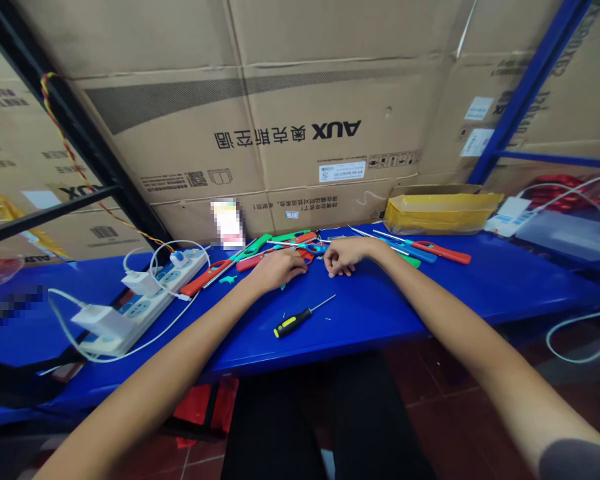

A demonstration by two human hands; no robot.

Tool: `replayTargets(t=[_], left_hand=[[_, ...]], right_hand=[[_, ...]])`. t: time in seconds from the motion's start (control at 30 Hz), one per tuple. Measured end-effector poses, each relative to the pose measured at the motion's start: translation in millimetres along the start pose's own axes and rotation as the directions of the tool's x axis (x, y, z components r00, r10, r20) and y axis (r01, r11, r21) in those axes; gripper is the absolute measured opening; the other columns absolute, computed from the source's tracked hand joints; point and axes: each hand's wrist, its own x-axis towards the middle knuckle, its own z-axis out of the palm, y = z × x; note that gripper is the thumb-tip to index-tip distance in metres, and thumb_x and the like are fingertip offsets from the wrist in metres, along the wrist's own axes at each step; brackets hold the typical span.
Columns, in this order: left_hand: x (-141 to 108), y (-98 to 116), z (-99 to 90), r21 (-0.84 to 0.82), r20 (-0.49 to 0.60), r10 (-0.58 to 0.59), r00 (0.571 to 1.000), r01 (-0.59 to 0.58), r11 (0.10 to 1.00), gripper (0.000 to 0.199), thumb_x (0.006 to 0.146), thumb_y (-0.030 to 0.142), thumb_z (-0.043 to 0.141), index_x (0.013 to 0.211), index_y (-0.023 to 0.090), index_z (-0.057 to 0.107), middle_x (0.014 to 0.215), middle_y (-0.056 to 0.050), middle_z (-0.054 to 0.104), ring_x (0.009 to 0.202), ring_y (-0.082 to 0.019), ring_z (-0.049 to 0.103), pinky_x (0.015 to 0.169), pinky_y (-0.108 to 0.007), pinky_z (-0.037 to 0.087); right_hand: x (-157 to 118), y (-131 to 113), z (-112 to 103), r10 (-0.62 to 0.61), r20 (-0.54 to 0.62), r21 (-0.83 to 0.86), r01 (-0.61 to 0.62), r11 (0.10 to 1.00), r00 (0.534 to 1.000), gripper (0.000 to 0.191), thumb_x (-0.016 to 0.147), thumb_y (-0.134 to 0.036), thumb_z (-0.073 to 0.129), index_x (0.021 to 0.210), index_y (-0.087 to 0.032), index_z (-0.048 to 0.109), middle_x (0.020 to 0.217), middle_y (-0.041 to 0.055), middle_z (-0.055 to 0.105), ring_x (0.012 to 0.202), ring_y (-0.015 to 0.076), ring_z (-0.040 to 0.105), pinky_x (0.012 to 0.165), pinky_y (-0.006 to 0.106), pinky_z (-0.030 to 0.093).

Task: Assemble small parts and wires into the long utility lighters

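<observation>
Your left hand [277, 270] and right hand [344, 257] rest with fingers loosely curled, gripping nothing visible, beside the colored tools [293, 241] near the far edge of the blue counter [460, 300].

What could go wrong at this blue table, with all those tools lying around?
The thin metal shafts of the heaped coloured tools lie close to the right hand and left hand, so a slip might prick a finger. The black-and-yellow screwdriver sits near the table's front edge and could get knocked off.
</observation>
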Motion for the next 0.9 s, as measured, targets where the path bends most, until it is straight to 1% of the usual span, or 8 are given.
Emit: replayTargets(t=[0.23, 0.43, 0.57, 0.63, 0.7, 0.73, 0.8, 0.9], left_hand=[[5, 1, 4.4, -0.084, -0.042, -0.086, 0.995, 0.082, 0.993, 0.007, 0.09, 0.017, 0.066, 0.09, 0.021, 0.071, 0.094, -0.006, 0.074, 0.087, -0.022, 0.068, 0.079, -0.032, 0.051], [-3, -12, -3.7, -0.281, -0.13, -0.198, 0.972, 0.155, 0.947, 0.011, 0.091, 0.025, 0.062, 0.088, 0.019, 0.071, 0.08, -0.001, 0.072, 0.068, -0.016, 0.061, 0.068, -0.028, 0.045], [-5, -13, -9.9, -0.297, -0.143, -0.219, 0.965, 0.169, 0.94, 0.017, 0.092, 0.03, 0.061, 0.086, 0.019, 0.073, 0.081, -0.002, 0.074, 0.067, -0.016, 0.061, 0.069, -0.029, 0.044], [-5, -11, -15.2, -0.259, -0.113, -0.2, 0.973, 0.165, 0.952, 0.018, 0.092, 0.03, 0.061, 0.086, 0.02, 0.075, 0.083, -0.003, 0.075, 0.07, -0.017, 0.062, 0.07, -0.029, 0.044], [-6, -9, -20.5, -0.223, -0.018, -0.155, 0.988, 0.148, 0.964, 0.019, 0.091, 0.03, 0.063, 0.09, 0.02, 0.079, 0.085, -0.004, 0.077, 0.071, -0.018, 0.064, 0.071, -0.03, 0.045], [-6, -9, -22.6, -0.214, 0.033, -0.13, 0.991, 0.134, 0.968, 0.019, 0.091, 0.03, 0.064, 0.093, 0.021, 0.08, 0.086, -0.004, 0.078, 0.073, -0.019, 0.065, 0.071, -0.03, 0.045], [-8, -10, -25.3, -0.207, 0.086, -0.099, 0.991, 0.115, 0.972, 0.021, 0.092, 0.03, 0.065, 0.098, 0.022, 0.082, 0.09, -0.005, 0.08, 0.076, -0.019, 0.067, 0.074, -0.031, 0.046], [-9, -15, -26.1, -0.178, 0.066, -0.097, 0.993, 0.107, 0.978, 0.022, 0.093, 0.031, 0.064, 0.099, 0.023, 0.084, 0.095, -0.005, 0.081, 0.083, -0.021, 0.071, 0.078, -0.031, 0.048]], right_hand=[[1, -1, 0, -0.013, -0.073, -0.061, 0.009, 0.998, 0.997, 0.017, 0.073, -0.036, 0.085, 0.074, -0.021, 0.078, 0.062, 0.0008, 0.071, 0.057, 0.0174, 0.067, 0.057, 0.029, 0.05], [3, 1, 2, -0.102, -0.106, -0.113, 0.09, 0.99, 0.989, 0.009, 0.08, -0.028, 0.074, 0.083, -0.021, 0.079, 0.064, -0.0002, 0.072, 0.057, 0.0161, 0.066, 0.057, 0.027, 0.047], [11, 0, 6, -0.179, -0.198, -0.166, 0.147, 0.975, 0.964, 0.012, 0.085, -0.03, 0.071, 0.088, -0.022, 0.08, 0.067, -0.0003, 0.073, 0.055, 0.0156, 0.065, 0.059, 0.028, 0.047], [11, -2, 7, -0.231, -0.271, -0.202, 0.179, 0.963, 0.935, 0.013, 0.086, -0.031, 0.071, 0.088, -0.023, 0.082, 0.071, 0.0004, 0.076, 0.058, 0.0158, 0.066, 0.063, 0.029, 0.048], [8, -4, 5, -0.26, -0.31, -0.237, 0.19, 0.953, 0.914, 0.013, 0.086, -0.031, 0.072, 0.088, -0.023, 0.082, 0.071, 0.0006, 0.076, 0.061, 0.016, 0.066, 0.066, 0.03, 0.049], [4, -3, 2, -0.252, -0.317, -0.24, 0.18, 0.954, 0.914, 0.012, 0.085, -0.031, 0.073, 0.087, -0.023, 0.082, 0.07, 0.0006, 0.076, 0.061, 0.0162, 0.067, 0.066, 0.03, 0.049], [-5, 1, -5, -0.156, -0.262, -0.17, 0.113, 0.979, 0.952, 0.014, 0.085, -0.032, 0.073, 0.091, -0.023, 0.081, 0.068, -0.0001, 0.075, 0.057, 0.0167, 0.067, 0.062, 0.03, 0.049], [-16, 12, -16, 0.033, -0.122, 0.016, -0.031, 0.999, 0.992, 0.023, 0.081, -0.035, 0.077, 0.098, -0.021, 0.079, 0.078, 0.0035, 0.079, 0.062, 0.0188, 0.072, 0.058, 0.03, 0.053]])
